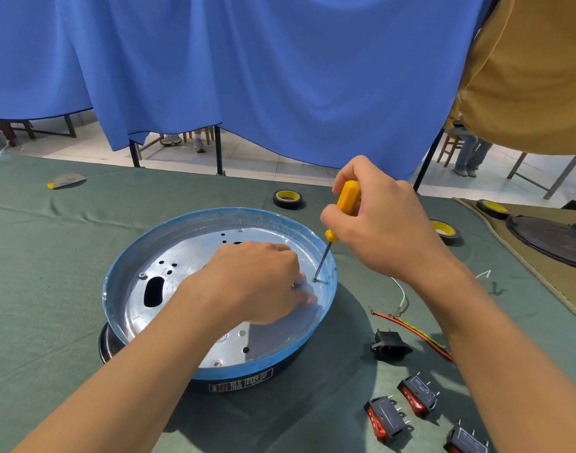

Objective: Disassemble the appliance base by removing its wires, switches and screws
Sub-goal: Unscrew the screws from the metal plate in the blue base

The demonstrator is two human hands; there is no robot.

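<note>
The round appliance base (142, 256) lies upside down on the green cloth, blue rim up, with a silver metal plate (182, 253) inside. My right hand (384, 220) grips a yellow-handled screwdriver (347, 197); its tip stands on a screw (314, 280) at the plate's right edge. My left hand (257, 282) rests on the plate just left of that screw, fingers curled and fingertips pressing down. Other screws (143, 275) (216, 363) sit in the plate. Three black-and-red rocker switches (386, 416), a black socket (388, 344) and loose wires (414, 331) lie to the right of the base.
Rolls of black tape (287, 199) (443, 230) (492, 209) sit behind and right of the base. A second dark round part (548, 240) lies on a tan cloth at far right. A blue curtain (247, 76) hangs beyond the table's far edge.
</note>
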